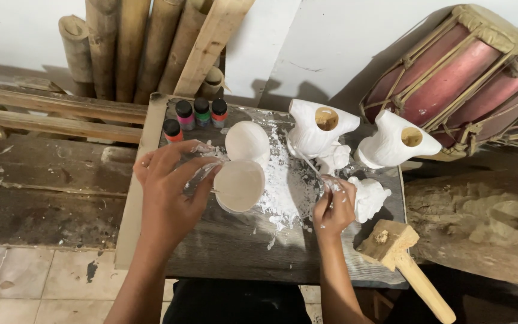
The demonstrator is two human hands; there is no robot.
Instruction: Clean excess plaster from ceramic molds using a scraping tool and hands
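Cup (239,185) clutched by left hand (169,186); right hand (333,207) pinches something hidden

Grey plank board (235,252) — paint bottles (194,115), white figurines (391,141), mallet (400,261)

Four paint bottles (194,117), three white figurines (355,147), one wooden mallet (403,258).

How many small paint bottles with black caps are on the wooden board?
4: three in a row at the board's back edge, pink, green, red; one orange-red in front-left. Others may be hidden.
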